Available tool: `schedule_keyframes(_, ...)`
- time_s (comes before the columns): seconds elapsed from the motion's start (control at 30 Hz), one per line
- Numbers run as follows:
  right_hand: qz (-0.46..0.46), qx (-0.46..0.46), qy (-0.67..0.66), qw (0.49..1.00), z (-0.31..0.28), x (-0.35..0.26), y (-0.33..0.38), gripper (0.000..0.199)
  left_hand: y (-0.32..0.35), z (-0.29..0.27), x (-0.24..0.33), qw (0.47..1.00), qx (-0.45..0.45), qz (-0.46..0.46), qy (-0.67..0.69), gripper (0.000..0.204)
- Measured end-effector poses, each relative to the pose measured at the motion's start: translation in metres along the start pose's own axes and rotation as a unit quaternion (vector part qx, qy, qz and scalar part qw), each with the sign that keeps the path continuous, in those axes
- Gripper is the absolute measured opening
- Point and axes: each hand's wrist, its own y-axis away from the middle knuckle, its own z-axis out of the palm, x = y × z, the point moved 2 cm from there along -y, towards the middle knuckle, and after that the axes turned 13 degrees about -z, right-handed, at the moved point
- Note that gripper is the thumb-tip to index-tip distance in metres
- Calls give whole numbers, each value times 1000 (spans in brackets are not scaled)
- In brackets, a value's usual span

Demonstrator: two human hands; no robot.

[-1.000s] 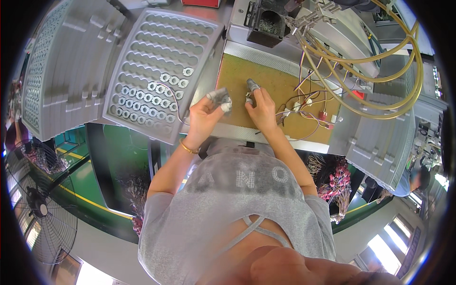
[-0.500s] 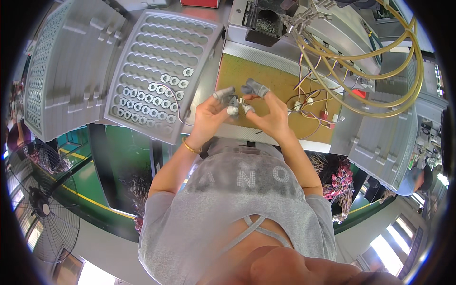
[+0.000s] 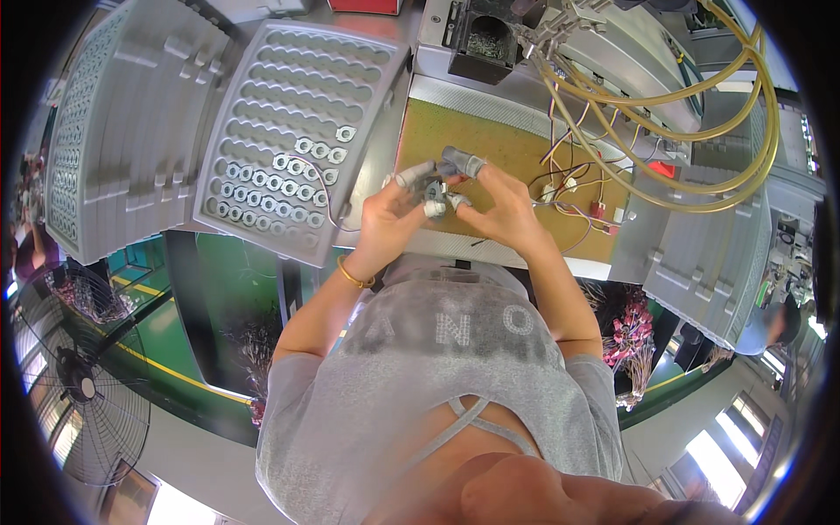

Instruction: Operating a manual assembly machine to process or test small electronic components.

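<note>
Over the brown work mat [image 3: 490,140] my two hands meet, with grey covers on several fingertips. My left hand [image 3: 391,214] pinches a small round metal part [image 3: 434,189] between thumb and fingers. Coming from the other side, my right hand [image 3: 506,206] has its thumb and index finger bent round the right edge of that part, closed on a small piece with a reddish bit; what it exactly is stays partly hidden by the fingertips. Wires with white and red connectors [image 3: 598,210] lie on the mat to the right of my right hand.
At the left, a grey moulded tray [image 3: 302,96] holds rows of similar metal parts, and a thin wire hangs over it. Stacked trays [image 3: 144,131] stand beyond it. A machine with looped yellow tubes [image 3: 761,114] and a black bin [image 3: 484,44] stands at the back.
My right index finger has moved left and closer to the metal part, and the gap between the hands' upper fingers has narrowed. My left hand has shifted only slightly.
</note>
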Motion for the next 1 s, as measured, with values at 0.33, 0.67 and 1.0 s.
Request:
schedule_keyframes(0.33,-83,-55,60,993,-4,-3,1,50,3,4,4,999,35,20,-25,48)
schedule_keyframes(0.67,-100,-112,72,986,-16,-12,-9,40,9,10,13,982,85,104,-130,53)
schedule_keyframes(1.0,4,-8,-57,998,-15,-4,-4,57,6,10,18,999,31,36,24,59)
